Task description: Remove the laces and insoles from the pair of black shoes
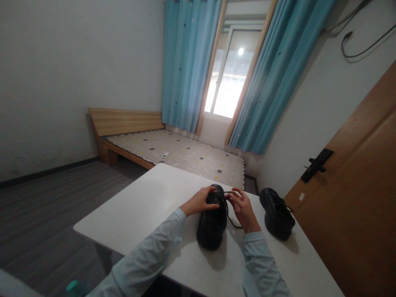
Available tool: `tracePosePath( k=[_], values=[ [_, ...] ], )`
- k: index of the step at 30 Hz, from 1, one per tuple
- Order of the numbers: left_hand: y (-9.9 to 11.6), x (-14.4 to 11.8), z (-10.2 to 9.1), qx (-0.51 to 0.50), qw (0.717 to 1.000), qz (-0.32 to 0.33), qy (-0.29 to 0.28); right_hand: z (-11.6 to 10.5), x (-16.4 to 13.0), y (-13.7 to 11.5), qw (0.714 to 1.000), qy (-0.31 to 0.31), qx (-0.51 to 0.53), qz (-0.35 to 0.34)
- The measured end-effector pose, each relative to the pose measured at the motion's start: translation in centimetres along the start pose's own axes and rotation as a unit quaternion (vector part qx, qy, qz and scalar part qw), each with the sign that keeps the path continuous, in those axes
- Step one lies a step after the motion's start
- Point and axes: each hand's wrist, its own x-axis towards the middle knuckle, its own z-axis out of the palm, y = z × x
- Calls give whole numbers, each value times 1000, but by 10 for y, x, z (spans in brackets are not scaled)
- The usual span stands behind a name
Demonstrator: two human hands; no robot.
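My left hand (202, 201) lies against a black shoe (212, 231) standing on the white table (130, 214), a little below and right of the middle of the frame. Its thumb and forefinger are spread apart over the upper part of the shoe; the other fingers are partly hidden, so I cannot tell whether they are clamped on anything. My right hand (243, 208) is just to the right of the shoe, fingertips pinched together on its black lace (229, 218), part of which hangs in a curve below them and runs onto the tabletop. Pale blue sleeves (148, 255) cover my forearms, coming in from the bottom edge. A second black shoe (276, 216) sits on the table at the lower right, apart from my hands, with its lace sticking out to the right. Beyond the table, at the centre of the frame, is a bed with a patterned mattress (188, 150), and a small white object (165, 155) lies on it. Blue curtains (188, 62) flank a bright window (232, 82) at the upper centre, and a brown door (349, 206) with a black handle (317, 166) fills the right side.
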Motion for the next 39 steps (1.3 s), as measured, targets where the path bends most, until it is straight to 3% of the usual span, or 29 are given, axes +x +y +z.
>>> tracePosePath(
  k=[6,14,20,24,27,29,32,35,39],
  values=[
    [0,0,-1,4,1000,6,3,-2,-3,-12,995,-8,104,-8],
    [1,-1,-2,27,1000,-1,-12,-1,-5,-21,999,2,51,-7],
    [3,-2,-3,29,999,8,-14,-24,-1,-20,990,20,-138,-9],
    [3,-2,-3,34,999,0,-14,-39,2,-13,927,-14,-373,-34],
    [3,-1,-2,37,999,-3,-14,-43,3,-7,878,-34,-474,-54],
    [3,-2,-2,36,999,-3,-15,-44,4,-4,867,-47,-493,-56],
    [2,-2,-1,35,999,-1,-15,-47,5,-1,878,-39,-472,-72],
    [1,-1,-1,35,999,-2,-16,-53,6,1,887,11,-454,-83],
    [2,-1,-2,35,999,-6,-17,-60,4,-3,872,70,-481,-54]
  ],
)
